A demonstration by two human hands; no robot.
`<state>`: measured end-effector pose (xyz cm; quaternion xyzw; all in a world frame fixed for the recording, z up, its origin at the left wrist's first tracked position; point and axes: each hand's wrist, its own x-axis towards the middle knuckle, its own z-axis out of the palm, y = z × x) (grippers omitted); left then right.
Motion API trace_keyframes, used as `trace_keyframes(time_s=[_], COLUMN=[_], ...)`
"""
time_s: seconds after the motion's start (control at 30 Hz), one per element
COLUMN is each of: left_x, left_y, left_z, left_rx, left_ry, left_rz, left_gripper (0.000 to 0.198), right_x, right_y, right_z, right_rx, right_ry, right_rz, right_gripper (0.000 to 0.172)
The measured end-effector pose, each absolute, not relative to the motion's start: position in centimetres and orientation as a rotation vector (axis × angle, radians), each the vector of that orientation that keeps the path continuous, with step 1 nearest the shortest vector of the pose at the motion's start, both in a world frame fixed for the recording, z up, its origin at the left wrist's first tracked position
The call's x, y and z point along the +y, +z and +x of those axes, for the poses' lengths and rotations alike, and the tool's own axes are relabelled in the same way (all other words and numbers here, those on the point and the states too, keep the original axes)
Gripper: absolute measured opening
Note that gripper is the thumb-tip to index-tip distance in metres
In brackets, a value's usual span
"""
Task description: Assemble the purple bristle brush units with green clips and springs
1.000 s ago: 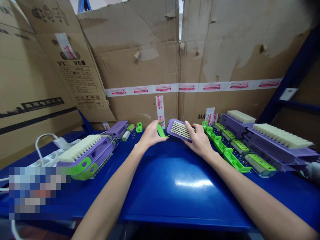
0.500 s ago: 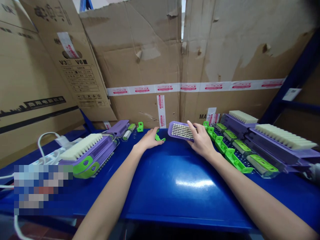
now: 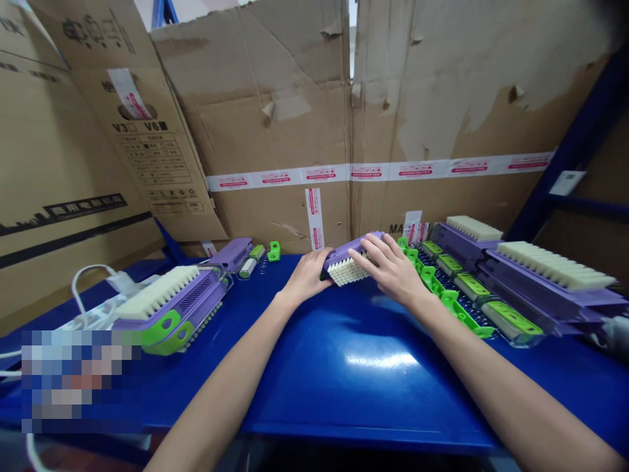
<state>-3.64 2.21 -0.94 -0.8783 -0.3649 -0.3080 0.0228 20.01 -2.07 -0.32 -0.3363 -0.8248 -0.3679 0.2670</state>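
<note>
My right hand (image 3: 396, 270) grips a purple brush (image 3: 354, 245) with cream bristles, fingers over its right end. The brush is tilted, its bristles facing down and toward me. At the brush's left end my left hand (image 3: 309, 274) is closed around a green plastic piece, now almost wholly hidden by the fingers and the brush. Whether that piece is seated on the brush I cannot tell. Right of my right hand runs a row of similar green plastic pieces (image 3: 432, 280).
Clear-cased green parts (image 3: 472, 288) and purple brushes (image 3: 533, 280) line the right side. More brushes (image 3: 184, 301) lie left, near a white power strip (image 3: 81, 321) with cables. A single green piece (image 3: 274, 251) is at the back. Cardboard (image 3: 265, 131) walls the blue table (image 3: 319, 380).
The brush has rolled so its bristles face downward. My left hand has moved right with the green piece and met the brush's left end.
</note>
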Motion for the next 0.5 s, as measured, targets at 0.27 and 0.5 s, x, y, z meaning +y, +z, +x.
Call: trace_keyframes(time_s=[0.27, 0.5], left_x=[1.75, 2.43], left_y=[-0.90, -0.78], left_z=[-3.05, -3.43], left_rx=[-1.215, -1.148], left_ry=[-1.415, -1.089], left_rz=[-2.811, -2.713], left_gripper=[0.043, 0.019], right_x=[-1.33, -1.12], right_y=[-0.98, -1.33], right_z=[20.98, 20.92], right_rx=[-1.979, -1.960], right_ry=[-0.827, -0.772], right_rz=[-1.085, -1.130], right_gripper=[0.078, 0.084])
